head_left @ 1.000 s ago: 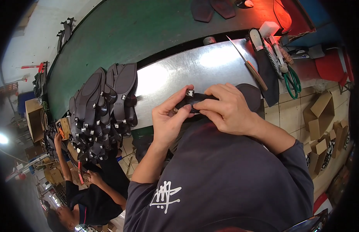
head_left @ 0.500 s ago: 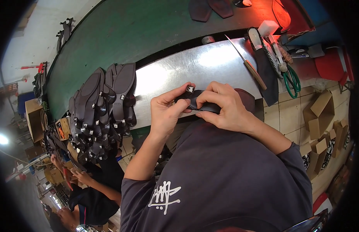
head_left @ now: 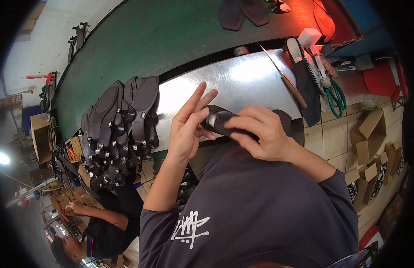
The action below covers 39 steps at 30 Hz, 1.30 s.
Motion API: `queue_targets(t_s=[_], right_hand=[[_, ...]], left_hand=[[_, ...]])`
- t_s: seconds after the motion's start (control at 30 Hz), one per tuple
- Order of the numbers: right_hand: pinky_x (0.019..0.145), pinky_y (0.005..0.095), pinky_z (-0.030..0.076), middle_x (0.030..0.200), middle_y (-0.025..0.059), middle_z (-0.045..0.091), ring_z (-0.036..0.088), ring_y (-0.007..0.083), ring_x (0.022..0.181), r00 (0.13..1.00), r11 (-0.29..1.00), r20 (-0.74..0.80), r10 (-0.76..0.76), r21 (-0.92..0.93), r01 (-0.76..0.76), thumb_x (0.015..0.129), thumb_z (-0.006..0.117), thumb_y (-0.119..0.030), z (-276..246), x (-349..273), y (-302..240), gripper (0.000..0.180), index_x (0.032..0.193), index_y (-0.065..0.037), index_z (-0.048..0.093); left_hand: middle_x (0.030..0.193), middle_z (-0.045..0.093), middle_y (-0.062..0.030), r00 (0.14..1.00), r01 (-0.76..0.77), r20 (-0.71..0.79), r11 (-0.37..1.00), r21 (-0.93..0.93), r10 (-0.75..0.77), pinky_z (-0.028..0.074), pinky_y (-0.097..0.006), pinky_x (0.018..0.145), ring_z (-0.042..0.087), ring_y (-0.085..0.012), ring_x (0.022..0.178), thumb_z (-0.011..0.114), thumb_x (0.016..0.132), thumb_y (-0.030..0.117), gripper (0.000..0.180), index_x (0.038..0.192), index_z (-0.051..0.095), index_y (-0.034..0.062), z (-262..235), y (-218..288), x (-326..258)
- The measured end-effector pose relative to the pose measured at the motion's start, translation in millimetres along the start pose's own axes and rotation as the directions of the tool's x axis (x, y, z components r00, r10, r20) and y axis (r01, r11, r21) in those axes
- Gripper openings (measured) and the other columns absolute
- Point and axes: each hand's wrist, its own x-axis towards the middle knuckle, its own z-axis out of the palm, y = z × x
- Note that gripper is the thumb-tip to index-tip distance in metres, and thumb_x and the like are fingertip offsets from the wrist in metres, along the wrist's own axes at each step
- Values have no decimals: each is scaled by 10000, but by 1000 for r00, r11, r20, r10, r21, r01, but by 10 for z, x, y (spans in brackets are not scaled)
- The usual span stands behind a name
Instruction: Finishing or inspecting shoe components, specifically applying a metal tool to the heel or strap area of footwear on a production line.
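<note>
While the right hand (head_left: 262, 132) grasps a dark shoe piece (head_left: 219, 119) with its fingers, the left hand (head_left: 186, 129) has its thumb on the piece's end and two fingers stretched; whether it grips, one cannot tell. The piece is at the near edge of the silver tabletop (head_left: 242, 87).
</note>
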Motion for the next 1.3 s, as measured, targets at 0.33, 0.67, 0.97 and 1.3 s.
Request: queue_targets(t_s=[0.33,0.67,0.97,1.3], right_hand=[[593,332,490,763,92,650,634,259,663,986,986,8,164,7,-164,728,767,-77,17,-72,54,214,877,-39,618],[545,346,469,704,97,636,617,265,603,972,972,-27,232,-10,-233,736,750,-60,70,-123,74,164,809,-41,604],[561,323,491,701,110,638,650,256,635,940,938,61,336,74,-340,756,727,-51,80,-163,44,160,833,-26,590],[575,350,485,701,125,658,655,281,637,864,828,123,488,249,-503,795,709,-105,93,-155,-12,158,856,-24,589]], left_hand=[[1081,636,-86,982,172,48,966,192,-185,532,-235,607,631,-118,853,439,929,142,343,1211,571,-3,-96,-62,4],[997,634,-73,991,109,26,918,381,-128,543,-258,679,616,-103,872,465,962,144,250,1137,570,0,23,-171,-14],[845,613,9,985,134,24,846,516,-171,444,-182,509,542,-29,698,537,948,185,183,1038,589,34,-91,-317,0],[739,608,29,984,168,-24,868,467,-178,411,-175,463,522,-11,610,542,908,139,118,940,619,56,-150,-358,27]])
